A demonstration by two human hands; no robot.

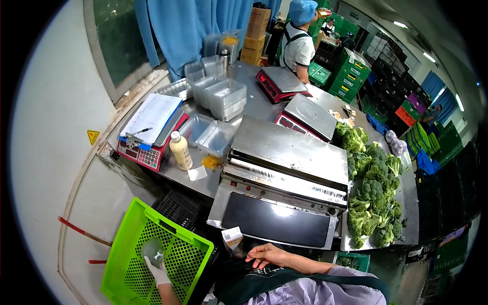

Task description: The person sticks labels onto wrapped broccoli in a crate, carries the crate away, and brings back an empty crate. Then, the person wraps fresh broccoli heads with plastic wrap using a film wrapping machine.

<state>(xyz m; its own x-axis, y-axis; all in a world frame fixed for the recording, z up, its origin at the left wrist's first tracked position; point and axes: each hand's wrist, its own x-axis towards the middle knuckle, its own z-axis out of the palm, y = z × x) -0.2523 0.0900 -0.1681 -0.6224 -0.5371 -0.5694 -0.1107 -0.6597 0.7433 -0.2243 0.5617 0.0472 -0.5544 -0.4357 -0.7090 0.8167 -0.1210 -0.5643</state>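
My left hand [158, 273], in a white glove, reaches into the bright green basket [119, 249]. Its fingers are closed on a clear wrapped package [153, 250], whose contents I cannot make out. My right hand [265, 254] is bare and rests near the dark apron, below the wrapping machine [290, 178], with its fingers bent and partly spread and nothing seen in them. A small printed box [232, 238] stands just left of it. The machine's black plate [277, 219] lies in front of the metal cover.
Broccoli heads [373, 188] cover the right side of the table. Scales [305, 118], clear trays [223, 96], a bottle [181, 151] and a clipboard [151, 119] stand on the left and back. A person [299, 48] in a blue cap stands behind the table. Green crates [351, 73] are stacked beyond.
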